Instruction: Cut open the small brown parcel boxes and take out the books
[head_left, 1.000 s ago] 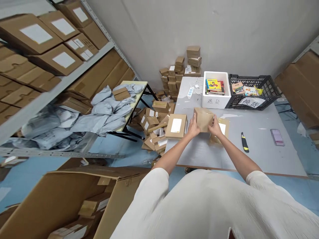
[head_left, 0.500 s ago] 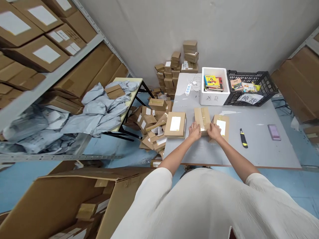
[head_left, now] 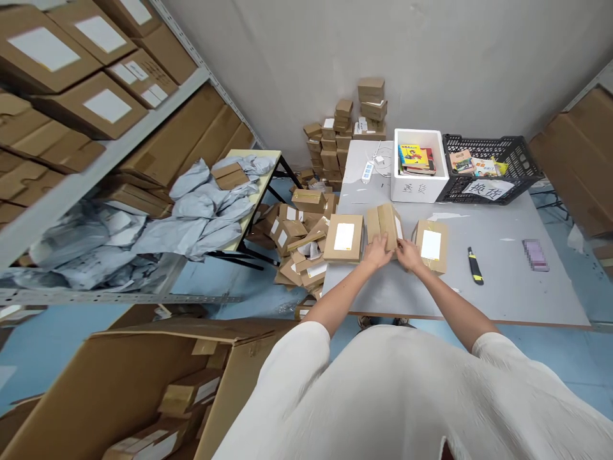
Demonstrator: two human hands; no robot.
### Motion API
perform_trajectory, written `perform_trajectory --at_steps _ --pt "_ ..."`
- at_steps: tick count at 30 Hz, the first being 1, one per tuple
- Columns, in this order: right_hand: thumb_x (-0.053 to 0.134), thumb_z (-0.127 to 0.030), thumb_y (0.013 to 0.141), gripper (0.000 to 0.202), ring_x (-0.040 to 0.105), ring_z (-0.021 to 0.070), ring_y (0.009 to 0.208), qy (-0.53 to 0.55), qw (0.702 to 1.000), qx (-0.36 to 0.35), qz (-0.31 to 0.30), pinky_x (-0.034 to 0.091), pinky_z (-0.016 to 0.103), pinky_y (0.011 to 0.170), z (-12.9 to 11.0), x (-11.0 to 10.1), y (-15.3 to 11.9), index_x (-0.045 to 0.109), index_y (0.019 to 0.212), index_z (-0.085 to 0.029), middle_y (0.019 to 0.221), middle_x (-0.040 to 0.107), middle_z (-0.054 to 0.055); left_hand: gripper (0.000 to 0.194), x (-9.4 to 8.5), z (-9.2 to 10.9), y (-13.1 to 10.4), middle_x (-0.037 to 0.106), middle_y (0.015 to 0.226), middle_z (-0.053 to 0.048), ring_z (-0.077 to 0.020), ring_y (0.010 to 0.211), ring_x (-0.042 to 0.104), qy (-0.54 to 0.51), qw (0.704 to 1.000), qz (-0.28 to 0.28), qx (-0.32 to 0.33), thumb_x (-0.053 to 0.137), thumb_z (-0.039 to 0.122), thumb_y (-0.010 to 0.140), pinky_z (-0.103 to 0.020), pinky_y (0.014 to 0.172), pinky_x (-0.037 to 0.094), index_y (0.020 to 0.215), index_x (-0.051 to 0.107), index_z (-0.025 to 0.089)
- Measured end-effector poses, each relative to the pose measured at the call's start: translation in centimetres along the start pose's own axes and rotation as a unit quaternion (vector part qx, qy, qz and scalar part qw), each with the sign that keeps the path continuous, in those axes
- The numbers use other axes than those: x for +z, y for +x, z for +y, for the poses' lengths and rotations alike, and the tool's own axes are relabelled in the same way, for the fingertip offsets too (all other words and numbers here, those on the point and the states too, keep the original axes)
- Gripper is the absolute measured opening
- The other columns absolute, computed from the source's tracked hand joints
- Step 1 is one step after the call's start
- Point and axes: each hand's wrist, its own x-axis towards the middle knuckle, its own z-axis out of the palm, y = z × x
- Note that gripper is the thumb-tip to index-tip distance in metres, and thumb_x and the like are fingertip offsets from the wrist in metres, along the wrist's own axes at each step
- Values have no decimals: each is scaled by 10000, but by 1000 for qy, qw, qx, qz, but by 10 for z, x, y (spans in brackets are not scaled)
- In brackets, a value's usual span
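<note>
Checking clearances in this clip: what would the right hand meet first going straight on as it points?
The right hand would likely meet the middle tabletop box, directly ahead; exact contact is unclear.

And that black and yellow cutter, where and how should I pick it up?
Probably mid-handle: pinch the cutter across its narrow width, coming from above with your right hand, the nearer one. It lies flat, its length running away from you, with nothing touching its sides. I can't tell if a blade shows, so avoid both ends.

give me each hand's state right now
Left hand: holding the middle brown rectangular cardboard box at its near end.
Right hand: holding the same box at its near corner.
</note>
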Motion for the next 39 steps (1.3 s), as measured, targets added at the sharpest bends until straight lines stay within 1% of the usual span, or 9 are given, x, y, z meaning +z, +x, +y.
perform_trajectory --at_steps 6,13,16,19,23,27,29,33,39 --pt "433 -292 1059 451 636 339 1295 10 999 -51 -4 458 463 1117 -23 9 -7 714 1400 -202 1311 746 153 1000 -10 -21 4 281 1819 -204 -426 1494 588 -32 998 -62 9 709 486 971 -496 1221 468 1804 179 325" --pt "426 -330 1104 422 616 300 1354 9 997 -66 -35 478 417 1119 -25 13 -5 736 1374 -232 1359 725 139 1061 -1 -38 12 418 1739 -265 -391 1540 544 -92 994 -64 8 684 417 969 -504 1229 475 1805 79 169" --pt "429 -318 1103 442 598 285 1409 29 997 -59 -34 460 422 1180 -13 12 -2 717 1428 -237 1446 703 124 926 2 -42 12 370 1763 -266 -383 1658 359 -75 997 4 29 641 293 978 -551 1333 344 1776 202 123" --pt "452 -300 1079 476 583 304 1442 27 999 -30 -17 452 443 1213 -3 11 3 688 1483 -213 1523 668 135 719 3 -42 9 382 1771 -203 -363 1691 274 -38 997 24 62 589 232 991 -597 1380 229 1691 428 199" --pt "487 -286 1046 489 568 365 1452 -13 1000 5 -22 474 502 1186 -1 11 9 684 1487 -210 1592 618 150 662 -1 -49 2 356 1800 -150 -384 1703 239 0 999 0 52 606 286 994 -678 1368 179 1647 501 302" --pt "506 -301 1029 480 621 389 1350 -59 996 25 -62 502 524 1118 -7 16 9 678 1468 -207 1486 668 178 897 -7 -73 -9 109 1875 -203 -478 1727 91 29 996 -39 -79 704 488 961 -793 1301 172 1750 320 304" --pt "520 -304 1015 470 638 380 1305 -68 994 30 -78 511 505 1089 -12 20 8 682 1442 -193 1431 687 183 1009 -10 -87 -14 44 1878 -220 -493 1729 41 41 993 -64 -94 747 556 922 -829 1275 166 1771 257 316" --pt "542 -329 996 412 650 359 1255 -69 995 32 -71 512 463 1057 -25 29 7 719 1335 -176 1370 707 184 1031 -13 -103 -17 83 1880 -202 -483 1732 29 39 994 -81 -63 745 577 907 -846 1260 174 1777 242 347" --pt "530 -327 1005 395 645 374 1280 -78 993 48 -76 517 492 1064 -35 33 4 725 1310 -170 1392 697 191 942 -11 -102 -12 181 1868 -185 -467 1734 52 24 996 -63 -52 706 601 927 -806 1303 106 1748 332 331"
